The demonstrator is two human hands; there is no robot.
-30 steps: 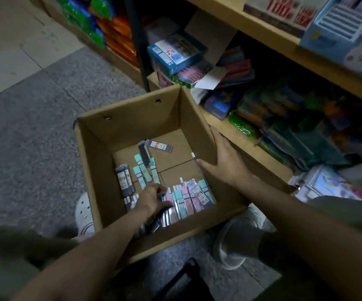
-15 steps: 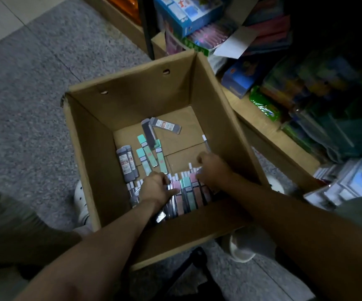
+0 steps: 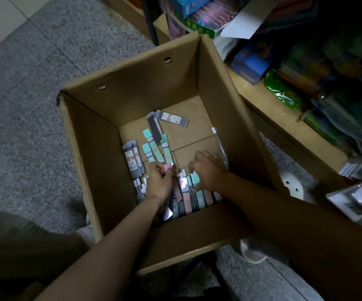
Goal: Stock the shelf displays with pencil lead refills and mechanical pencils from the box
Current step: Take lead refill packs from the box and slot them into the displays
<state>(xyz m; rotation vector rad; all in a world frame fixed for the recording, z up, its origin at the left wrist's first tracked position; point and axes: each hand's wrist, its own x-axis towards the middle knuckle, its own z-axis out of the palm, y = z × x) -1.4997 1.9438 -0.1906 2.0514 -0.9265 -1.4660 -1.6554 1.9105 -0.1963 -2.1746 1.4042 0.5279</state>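
- Both hands down in the box (image 3: 102,135), among the refills (image 3: 187,192) heaped at the near wall; left hand (image 3: 159,184) curled round a pink-capped pack (image 3: 167,167); right hand (image 3: 208,170) curled onto the pile, grip not clear
- Likely slip risk: smooth, slim plastic cases, too many grabbed at once, spilling back
- Thin pencil (image 3: 220,146) against the right wall, easy to overlook
- Flat rectangular packs, mint, pink, grey; matte corrugated cardboard; shelf (image 3: 269,118) just beside, crowded
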